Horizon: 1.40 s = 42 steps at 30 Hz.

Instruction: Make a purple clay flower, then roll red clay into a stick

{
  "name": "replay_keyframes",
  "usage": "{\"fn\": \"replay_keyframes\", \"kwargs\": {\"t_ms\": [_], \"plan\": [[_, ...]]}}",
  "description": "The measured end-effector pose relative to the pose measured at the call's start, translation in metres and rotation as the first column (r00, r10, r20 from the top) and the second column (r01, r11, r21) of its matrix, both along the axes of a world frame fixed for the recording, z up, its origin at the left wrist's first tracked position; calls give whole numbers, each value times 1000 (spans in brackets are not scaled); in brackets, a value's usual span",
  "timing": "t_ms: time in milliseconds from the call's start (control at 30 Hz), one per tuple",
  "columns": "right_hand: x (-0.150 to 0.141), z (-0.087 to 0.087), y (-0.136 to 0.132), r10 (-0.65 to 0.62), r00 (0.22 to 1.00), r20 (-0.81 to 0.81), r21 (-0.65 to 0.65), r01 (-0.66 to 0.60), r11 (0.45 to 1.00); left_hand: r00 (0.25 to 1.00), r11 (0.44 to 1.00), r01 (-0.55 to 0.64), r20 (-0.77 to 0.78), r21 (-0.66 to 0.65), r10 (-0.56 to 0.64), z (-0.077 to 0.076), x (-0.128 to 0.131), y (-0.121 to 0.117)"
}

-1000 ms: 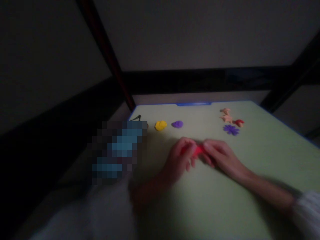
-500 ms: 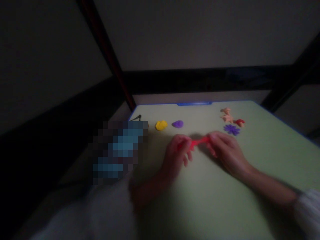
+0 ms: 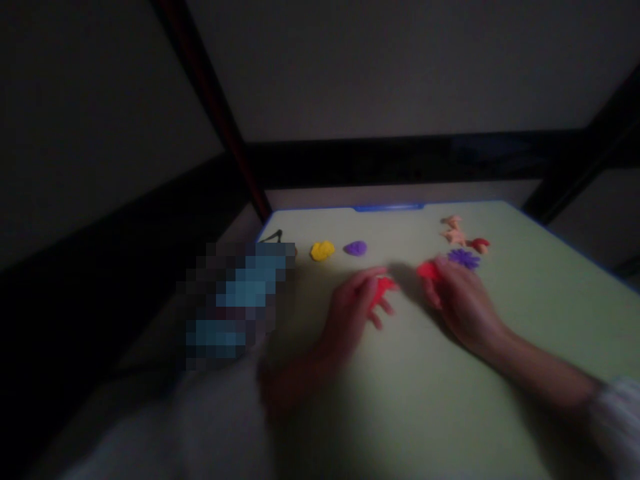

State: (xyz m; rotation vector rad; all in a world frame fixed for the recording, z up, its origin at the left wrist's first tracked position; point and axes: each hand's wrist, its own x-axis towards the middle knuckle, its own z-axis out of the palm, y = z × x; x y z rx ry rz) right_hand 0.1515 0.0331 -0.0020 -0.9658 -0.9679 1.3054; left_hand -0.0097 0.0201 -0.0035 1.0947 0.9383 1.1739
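My left hand (image 3: 353, 303) is closed round a lump of red modelling clay (image 3: 383, 291), which pokes out between thumb and fingers. A smaller piece of red clay (image 3: 428, 270) is pinched in my right hand (image 3: 463, 293). A gap separates the two pieces above the table. Beyond my right hand lies a purple flower shape (image 3: 465, 259) of clay. Behind my left hand rest a yellow clay lump (image 3: 323, 251) and a purple clay lump (image 3: 356, 249). My palms hide part of the red clay.
A pale, blue-edged table (image 3: 425, 400) spans the front. Small peach clay figures (image 3: 454, 236) and a red-topped mushroom shape (image 3: 481, 245) sit at the far right. A blurred-out blue patch (image 3: 255, 277) covers the left edge. A blue handle (image 3: 389, 208) lines the back edge.
The red clay stretched thin between my hands and has now parted in two. My right hand has moved right and slightly away with its piece; my left hand shifted a little left.
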Motion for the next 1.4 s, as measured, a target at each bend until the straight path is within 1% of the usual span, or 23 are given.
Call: {"fn": "replay_keyframes", "kwargs": {"t_ms": [100,300,533,600,667,733,767,833,867,900,967,1033,1067,1100,1167,1233,1267,1367,1400], "plan": [[-1,0,-1,18,1000,12,-7,-18,1000,1000,1000,12,7,-10,-12,0,1,0],[-2,1,-2,24,999,38,-1,-24,1000,999,998,-4,38,-67,7,1,0,0],[-2,2,-2,51,998,39,-23,-50,999,997,995,40,69,-87,-34,3,-1,-1],[-3,2,-2,63,997,35,-26,-62,998,997,997,59,45,-55,-57,2,-1,-1],[-3,2,-1,97,995,13,-33,-97,995,998,998,57,-41,25,-56,0,-2,-2],[-3,1,-2,139,990,-13,-43,-139,989,981,987,8,-195,158,24,-3,-3,-3],[-3,1,-2,159,987,-26,-51,-160,986,956,969,-24,-278,245,94,-5,-4,-3],[-2,0,-3,197,979,-50,-71,-200,977,875,910,-49,-422,411,237,-9,-6,-1],[-2,0,-3,218,974,-62,-79,-223,972,830,878,-35,-475,478,292,-13,-8,2],[-2,0,-4,241,968,-73,-85,-246,965,787,856,-6,-526,516,323,-16,-10,5],[-2,-1,-5,275,958,-75,-86,-281,956,691,841,76,-636,536,343,-24,-14,11],[-3,-2,-6,291,956,-46,-64,-294,954,564,838,129,-734,531,378,-31,-19,17],[-3,-2,-7,296,955,-29,-45,-297,954,516,839,147,-764,524,387,-34,-20,19],[-3,-3,-7,299,954,-13,-24,-299,954,480,839,158,-784,520,395,-36,-22,21],[-3,-4,-8,306,952,21,25,-306,952,444,834,169,-796,526,412,-37,-22,21],[-2,-4,-8,314,947,64,63,-318,946,444,803,175,-774,570,452,-34,-21,18],[-2,-4,-8,321,943,90,75,-328,942,459,776,172,-746,607,482,-31,-19,16],[-2,-2,-8,351,923,156,95,-367,925,571,677,152,-623,720,534,-22,-15,9],[-2,0,-8,361,917,167,100,-380,920,607,659,147,-594,737,528,-19,-13,7]]}}
